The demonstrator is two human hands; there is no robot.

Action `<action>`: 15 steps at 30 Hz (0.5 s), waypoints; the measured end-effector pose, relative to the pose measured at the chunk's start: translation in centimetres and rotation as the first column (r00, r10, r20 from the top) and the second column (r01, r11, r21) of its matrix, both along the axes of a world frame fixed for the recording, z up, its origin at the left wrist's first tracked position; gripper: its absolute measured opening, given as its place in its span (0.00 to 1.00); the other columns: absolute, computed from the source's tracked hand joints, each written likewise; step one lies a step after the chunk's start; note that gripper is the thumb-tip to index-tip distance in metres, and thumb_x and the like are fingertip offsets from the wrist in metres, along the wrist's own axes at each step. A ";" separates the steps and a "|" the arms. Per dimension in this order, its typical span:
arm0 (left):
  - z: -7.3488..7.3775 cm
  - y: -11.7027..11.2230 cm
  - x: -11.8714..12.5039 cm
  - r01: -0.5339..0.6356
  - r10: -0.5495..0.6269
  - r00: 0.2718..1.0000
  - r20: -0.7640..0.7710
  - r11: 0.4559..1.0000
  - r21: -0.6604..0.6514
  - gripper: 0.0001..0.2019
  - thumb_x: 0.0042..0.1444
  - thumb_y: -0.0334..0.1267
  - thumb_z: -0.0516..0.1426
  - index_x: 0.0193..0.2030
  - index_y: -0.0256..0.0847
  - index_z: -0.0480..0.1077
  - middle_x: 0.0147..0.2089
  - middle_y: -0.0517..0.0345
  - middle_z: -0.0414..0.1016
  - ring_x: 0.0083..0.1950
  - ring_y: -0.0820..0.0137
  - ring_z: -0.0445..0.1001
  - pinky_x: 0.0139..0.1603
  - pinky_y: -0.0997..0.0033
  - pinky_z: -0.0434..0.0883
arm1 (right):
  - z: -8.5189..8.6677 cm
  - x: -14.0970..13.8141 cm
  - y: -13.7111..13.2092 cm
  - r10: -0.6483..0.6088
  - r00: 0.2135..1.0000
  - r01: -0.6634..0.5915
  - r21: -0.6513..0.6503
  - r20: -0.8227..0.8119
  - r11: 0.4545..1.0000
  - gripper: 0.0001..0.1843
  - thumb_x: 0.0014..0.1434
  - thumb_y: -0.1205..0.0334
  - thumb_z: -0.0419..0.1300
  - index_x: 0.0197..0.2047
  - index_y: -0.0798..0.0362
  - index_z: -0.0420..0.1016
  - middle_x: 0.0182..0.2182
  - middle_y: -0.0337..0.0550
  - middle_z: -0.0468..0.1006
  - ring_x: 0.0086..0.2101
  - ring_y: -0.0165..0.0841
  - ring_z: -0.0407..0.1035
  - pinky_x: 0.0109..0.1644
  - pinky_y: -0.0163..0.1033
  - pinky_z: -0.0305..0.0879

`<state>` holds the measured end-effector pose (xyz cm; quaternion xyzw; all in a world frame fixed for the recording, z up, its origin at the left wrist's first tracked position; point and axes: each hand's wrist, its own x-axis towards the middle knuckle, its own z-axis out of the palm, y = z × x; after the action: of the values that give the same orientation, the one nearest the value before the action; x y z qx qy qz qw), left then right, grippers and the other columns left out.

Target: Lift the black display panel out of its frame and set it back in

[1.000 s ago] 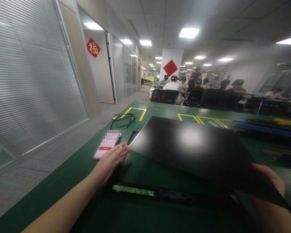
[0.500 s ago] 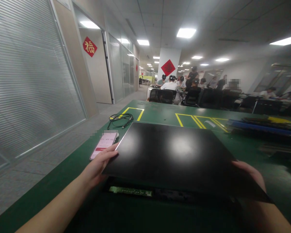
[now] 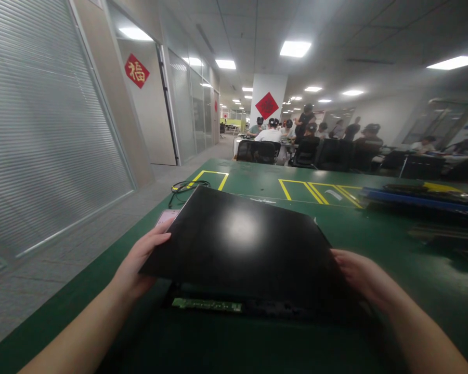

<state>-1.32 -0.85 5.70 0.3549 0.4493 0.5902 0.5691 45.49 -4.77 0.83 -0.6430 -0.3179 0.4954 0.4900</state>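
The black panel [image 3: 237, 244] is held in the air above the green worktop [image 3: 382, 228], nearer to the worktop's left edge than to the stack at the right, and it is tilted. The left hand [image 3: 140, 259] grips the panel at its left side, with the thumb upon the glossy face. The right hand [image 3: 364, 275] is closed on the opposite side, its fingertips at the edge. Below the panel's near edge lies a dark frame [image 3: 281, 309] with a green circuit board [image 3: 206, 304]; it is quite dark there, so I cannot tell whether the panel touches this frame. Just beside the left hand, a phone [image 3: 167, 215] shows only partly from behind the panel. Farther along the worktop's left edge, toward the far left corner, there is a coiled black cable [image 3: 189, 184]. Yellow tape lines [image 3: 284, 190] run near the far edge, and at the right lies a blue-sided stack [image 3: 417, 202]. Beyond the far edge, several people [image 3: 269, 135] sit at another table.
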 end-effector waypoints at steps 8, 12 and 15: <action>-0.1 -0.1 0.5 -0.007 0.007 1.000 0.008 1.000 -0.029 0.27 0.37 0.41 0.75 0.50 0.46 0.87 0.55 0.54 0.89 0.60 0.47 0.84 0.45 0.68 0.83 | 0.5 0.4 0.4 -0.194 0.981 0.194 -0.030 0.004 0.981 0.27 0.54 0.66 0.63 0.59 0.55 0.74 0.36 0.54 0.87 0.34 0.41 0.82 0.40 0.43 0.78; -0.1 -0.2 0.7 -0.012 0.012 1.000 -0.002 0.999 -0.046 0.27 0.39 0.37 0.74 0.51 0.45 0.86 0.53 0.53 0.90 0.58 0.47 0.84 0.45 0.67 0.82 | 0.3 1.1 0.6 -0.167 0.986 0.168 -0.045 0.027 0.985 0.26 0.54 0.63 0.65 0.58 0.54 0.75 0.37 0.55 0.88 0.37 0.43 0.83 0.44 0.46 0.77; -0.3 -0.2 0.8 0.010 -0.011 1.000 -0.027 0.999 -0.053 0.25 0.43 0.35 0.72 0.52 0.44 0.85 0.52 0.52 0.90 0.57 0.47 0.84 0.46 0.66 0.82 | 0.2 1.4 0.6 -0.165 0.976 0.176 -0.073 0.140 0.982 0.25 0.52 0.60 0.65 0.54 0.52 0.78 0.39 0.55 0.88 0.36 0.42 0.81 0.36 0.42 0.72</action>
<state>-0.54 -1.08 5.42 0.3503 0.4707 0.5702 0.5750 46.90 -4.14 1.06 -0.7198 -0.2722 0.4203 0.4807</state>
